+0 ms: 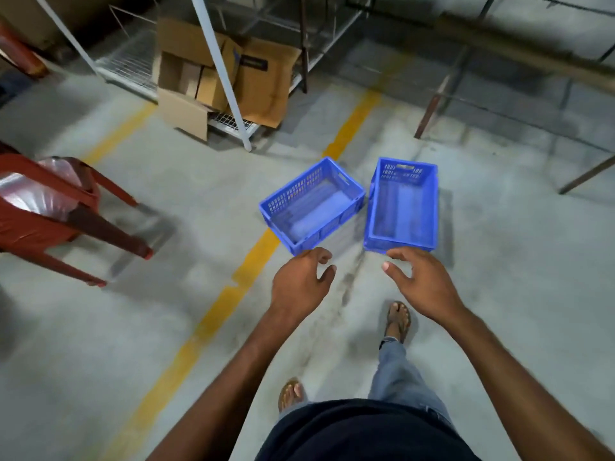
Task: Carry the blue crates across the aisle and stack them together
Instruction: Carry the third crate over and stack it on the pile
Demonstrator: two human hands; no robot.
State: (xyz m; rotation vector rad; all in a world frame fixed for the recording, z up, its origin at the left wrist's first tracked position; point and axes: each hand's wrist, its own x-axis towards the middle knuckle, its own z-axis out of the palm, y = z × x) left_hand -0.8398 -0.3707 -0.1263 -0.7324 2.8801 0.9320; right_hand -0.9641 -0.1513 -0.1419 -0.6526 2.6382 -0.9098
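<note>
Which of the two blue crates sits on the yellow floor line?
The left crate, turned at an angle, overlaps the yellow line. The right crate lies clear of it on bare concrete.

Both arms stretched fwd toward 12 o'clock, bare forearms. Left hand (301, 282) palm down, fingers loosely curled, empty. Right hand (421, 282) palm down, thumb out toward 9 o'clock, fingers spread, empty. Hands apart, level w/ each other.
</note>
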